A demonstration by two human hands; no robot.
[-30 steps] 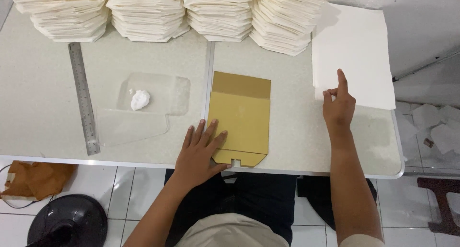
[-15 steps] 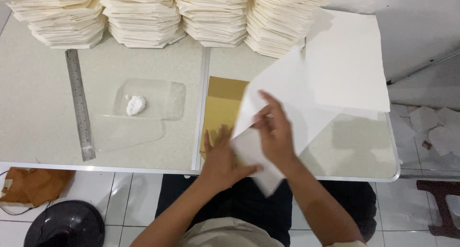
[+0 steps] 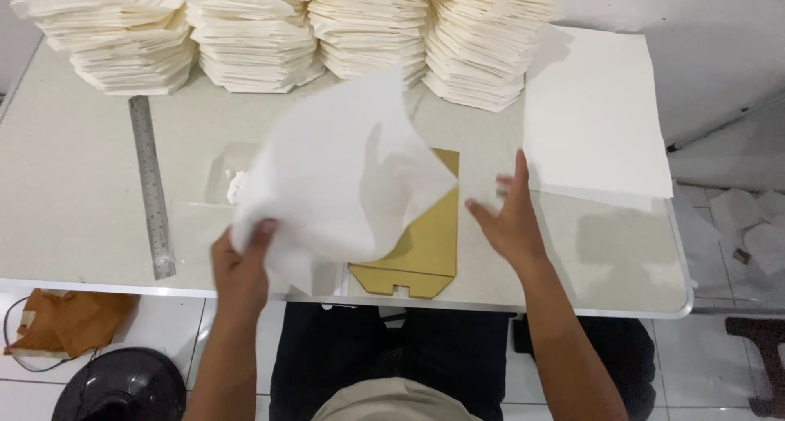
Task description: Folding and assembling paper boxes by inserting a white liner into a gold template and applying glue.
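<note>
White paper sheet [image 3: 343,172] is up in the air, blurred and curling, right over the tan cardboard template [image 3: 421,241] that lies flat at the table's near edge. Left hand [image 3: 241,266] has it: fingers pinched shut on the sheet's lower left corner, thumb on top. Right hand [image 3: 511,221] sits just right of the template, fingers spread wide and flat, gripping nothing; whether the fingertips touch the sheet's right corner is hard to tell through the blur. Partly hidden behind the sheet, left of the template, a clear plastic tray [image 3: 225,172] with something small and white in it. Further left, a steel ruler [image 3: 151,188] lies lengthwise on the table [image 3: 74,217]. Right of the template, a pile of flat white sheets [image 3: 593,110]. Beyond the template, along the far edge, four tall stacks of folded cream paper [image 3: 253,41] stand side by side.
</note>
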